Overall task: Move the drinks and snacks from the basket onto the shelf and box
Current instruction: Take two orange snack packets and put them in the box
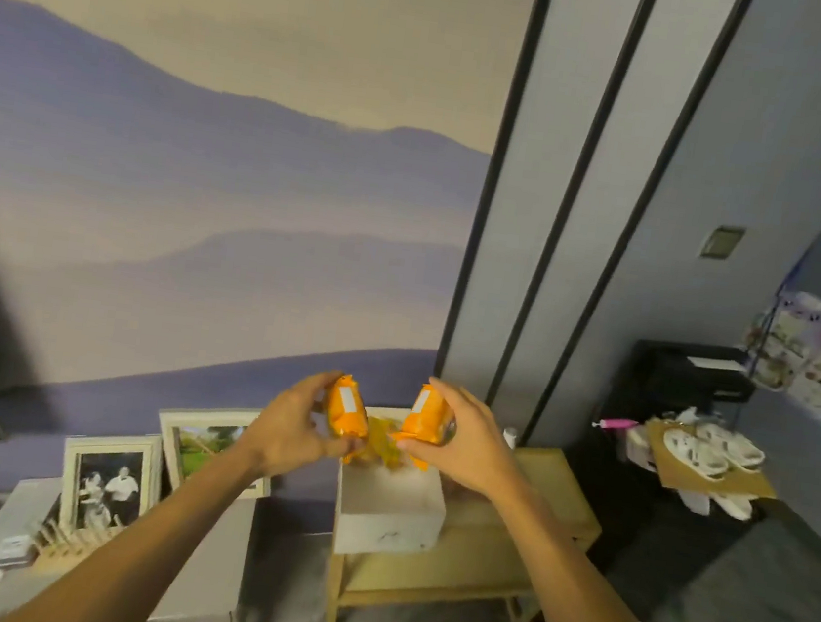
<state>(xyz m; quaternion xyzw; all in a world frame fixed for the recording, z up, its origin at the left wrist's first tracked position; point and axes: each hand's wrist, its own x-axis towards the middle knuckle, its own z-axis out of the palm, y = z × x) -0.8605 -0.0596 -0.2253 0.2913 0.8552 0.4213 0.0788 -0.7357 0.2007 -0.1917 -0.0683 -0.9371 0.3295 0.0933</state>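
Left forearm bare along all of its visible length; right forearm likewise bare, no cloth on it; left hand and right hand uncovered; wrists lean; fingers long and slim; nail detail too blurred to tell.

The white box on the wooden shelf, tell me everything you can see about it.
The white box is a plain block with faint grey marbling; its material is unclear. It stands upright at the left end of the light wooden shelf. A yellowish snack packet lies on its top. Just above that, the left hand grips an orange packet and the right hand a second orange packet; whether these touch the box cannot be told.
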